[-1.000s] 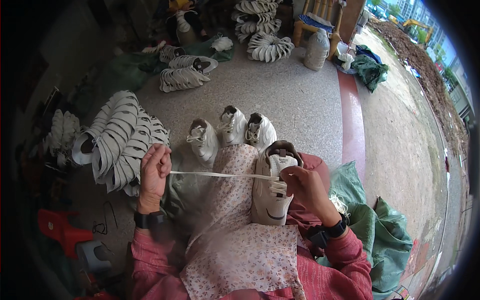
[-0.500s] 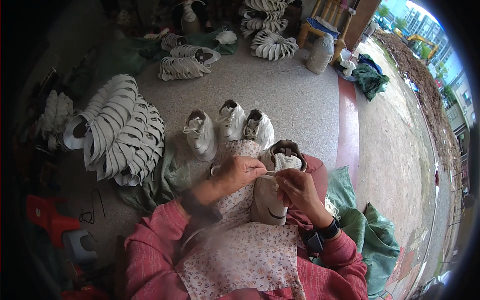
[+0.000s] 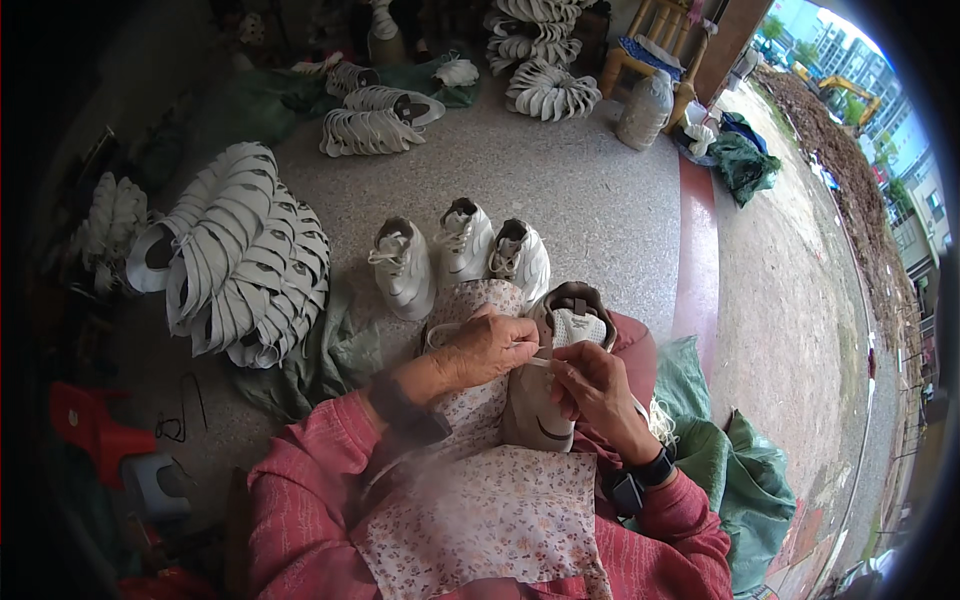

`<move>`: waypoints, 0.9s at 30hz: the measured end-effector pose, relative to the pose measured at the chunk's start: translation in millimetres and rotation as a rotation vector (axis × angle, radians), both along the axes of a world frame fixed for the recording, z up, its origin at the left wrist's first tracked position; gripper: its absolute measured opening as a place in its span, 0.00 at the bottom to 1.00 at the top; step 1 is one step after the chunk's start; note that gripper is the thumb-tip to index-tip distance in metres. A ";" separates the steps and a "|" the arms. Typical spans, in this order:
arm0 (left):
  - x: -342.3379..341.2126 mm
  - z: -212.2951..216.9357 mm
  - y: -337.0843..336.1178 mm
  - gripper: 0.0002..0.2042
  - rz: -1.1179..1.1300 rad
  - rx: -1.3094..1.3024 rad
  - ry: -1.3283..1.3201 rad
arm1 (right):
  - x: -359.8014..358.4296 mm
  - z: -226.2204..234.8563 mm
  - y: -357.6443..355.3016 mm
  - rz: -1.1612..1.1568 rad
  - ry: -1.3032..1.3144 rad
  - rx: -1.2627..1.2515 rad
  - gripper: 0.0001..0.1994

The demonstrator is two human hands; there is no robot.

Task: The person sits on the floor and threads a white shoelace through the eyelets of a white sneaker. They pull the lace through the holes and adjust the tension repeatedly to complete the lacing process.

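Observation:
A white and beige sneaker (image 3: 536,418) rests on my lap, its brown-lined opening away from me and its toe towards me. My left hand (image 3: 480,352) pinches a white shoelace (image 3: 539,361) above the shoe's lacing area. Close beside it, my right hand (image 3: 594,385) grips the same lace between thumb and fingers. A short stretch of lace shows between the two hands; my fingers hide most of the eyelets. Beyond my knee, three laced white shoes stand on the floor: a left one (image 3: 404,275), a middle one (image 3: 465,243) and a right one (image 3: 521,256).
Large nested stacks of white shoe uppers (image 3: 245,255) lie at left, with more uppers (image 3: 372,132) at the back. Green sacking (image 3: 745,490) bunches beside my right arm. A red plastic stool (image 3: 90,425) stands far left. A plastic jug (image 3: 645,108) stands by a bamboo chair (image 3: 657,50).
My left hand has turned slightly and shifted a little to the right, and some lace now shows to its left. My right hand stays nearly in place, still pinching the lace.

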State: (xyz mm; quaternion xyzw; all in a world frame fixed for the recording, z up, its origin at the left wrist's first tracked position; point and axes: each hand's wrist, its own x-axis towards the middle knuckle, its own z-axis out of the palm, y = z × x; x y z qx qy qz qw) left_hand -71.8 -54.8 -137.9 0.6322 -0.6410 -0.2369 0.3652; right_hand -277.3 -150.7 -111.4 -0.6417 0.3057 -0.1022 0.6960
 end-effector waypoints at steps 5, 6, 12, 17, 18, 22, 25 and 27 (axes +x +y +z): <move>-5.9 -2.9 -5.4 0.10 0.034 -0.027 -0.074 | 2.3 -0.7 10.3 -0.047 0.001 -0.049 0.10; -5.6 -1.6 -6.4 0.10 0.035 0.033 -0.011 | 2.7 -0.7 11.3 -0.041 -0.003 -0.066 0.10; -4.0 7.0 -15.3 0.11 0.034 0.260 0.162 | 5.6 4.1 17.1 0.000 -0.009 -0.104 0.11; 8.4 10.9 -17.2 0.08 -0.108 -0.013 -0.224 | 1.5 13.0 -0.7 0.108 0.115 -0.180 0.11; 9.6 12.3 -18.5 0.08 -0.114 -0.108 -0.181 | 0.8 17.0 -9.1 0.151 0.151 -0.250 0.10; 18.8 28.2 -27.4 0.15 -0.336 -0.109 -0.034 | 3.0 30.3 -39.9 0.196 0.163 -0.733 0.06; 26.4 31.2 -36.7 0.15 -0.491 0.040 0.045 | 11.3 37.0 -51.2 0.220 0.154 -0.883 0.06; 28.3 27.5 -45.0 0.13 -0.520 0.067 0.057 | 15.3 24.4 -54.4 0.290 0.098 -0.841 0.04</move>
